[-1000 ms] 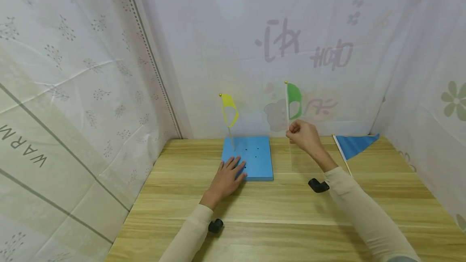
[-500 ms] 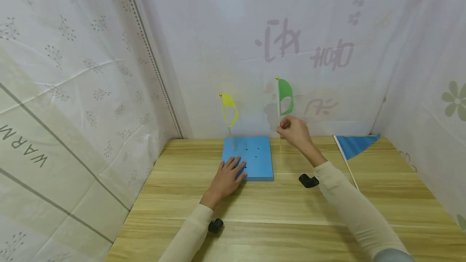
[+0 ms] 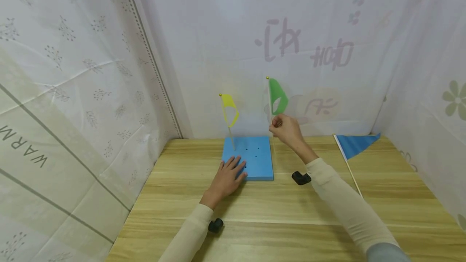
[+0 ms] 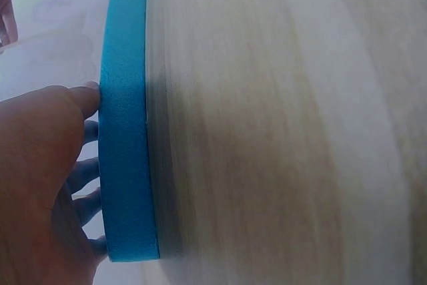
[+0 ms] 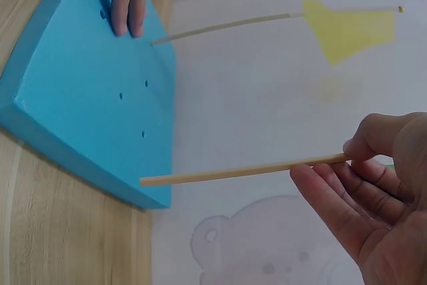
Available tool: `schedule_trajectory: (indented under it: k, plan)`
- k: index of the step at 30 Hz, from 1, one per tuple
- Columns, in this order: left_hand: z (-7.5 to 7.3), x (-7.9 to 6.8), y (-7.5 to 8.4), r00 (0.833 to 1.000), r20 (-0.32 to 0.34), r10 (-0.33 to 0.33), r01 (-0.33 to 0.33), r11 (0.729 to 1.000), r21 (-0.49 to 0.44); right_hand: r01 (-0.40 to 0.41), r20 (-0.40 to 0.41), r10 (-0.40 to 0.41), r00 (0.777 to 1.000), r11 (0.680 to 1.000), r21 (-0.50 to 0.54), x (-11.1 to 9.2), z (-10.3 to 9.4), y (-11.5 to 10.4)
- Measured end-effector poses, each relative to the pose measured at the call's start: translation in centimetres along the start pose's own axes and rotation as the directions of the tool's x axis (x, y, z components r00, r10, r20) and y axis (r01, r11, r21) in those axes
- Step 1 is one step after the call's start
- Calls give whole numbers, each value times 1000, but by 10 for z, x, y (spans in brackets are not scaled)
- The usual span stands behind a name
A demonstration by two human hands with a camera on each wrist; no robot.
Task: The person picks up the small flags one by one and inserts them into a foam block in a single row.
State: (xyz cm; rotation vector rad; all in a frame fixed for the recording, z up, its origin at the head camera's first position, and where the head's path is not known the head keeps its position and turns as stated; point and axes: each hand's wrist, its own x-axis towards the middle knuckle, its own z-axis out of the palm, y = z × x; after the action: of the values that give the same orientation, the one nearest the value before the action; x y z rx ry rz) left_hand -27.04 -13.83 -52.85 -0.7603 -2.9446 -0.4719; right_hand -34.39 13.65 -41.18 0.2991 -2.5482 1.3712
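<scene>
My right hand [image 3: 290,131] pinches the pole of a small green flag [image 3: 279,94] between thumb and fingers, holding it upright. In the right wrist view the bare lower end of its wooden pole [image 5: 227,173] hangs by the far right corner of a blue board [image 5: 73,105]; I cannot tell whether they touch. My left hand [image 3: 226,178] rests with spread fingers on the near left part of the board, thumb at its near edge in the left wrist view. A yellow flag [image 3: 229,101] stands in the board's far left part. Several small holes dot the board's top.
On the right of the wooden table [image 3: 255,229] lies a blue triangular flag [image 3: 356,146], its pole end hidden behind the right sleeve. Printed curtains [image 3: 218,31] hang at the back and both sides. Black camera mounts [image 3: 301,178] stick out at both wrists.
My right hand has moved left with the green flag, from beside the board to its right edge. My left hand, the board and the yellow flag have stayed still.
</scene>
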Motion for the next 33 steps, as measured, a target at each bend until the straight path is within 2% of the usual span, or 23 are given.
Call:
schedule_trajectory:
  k: [13,33]
  plan:
    - [1,1,-1,1000,11,-10,10,1000,12,38,-5,-38,999,999,-35,7,20,-13]
    - [3,2,-3,1000,10,-10,10,1000,1,115,-22,-115,993,993,-14,21,48,-23]
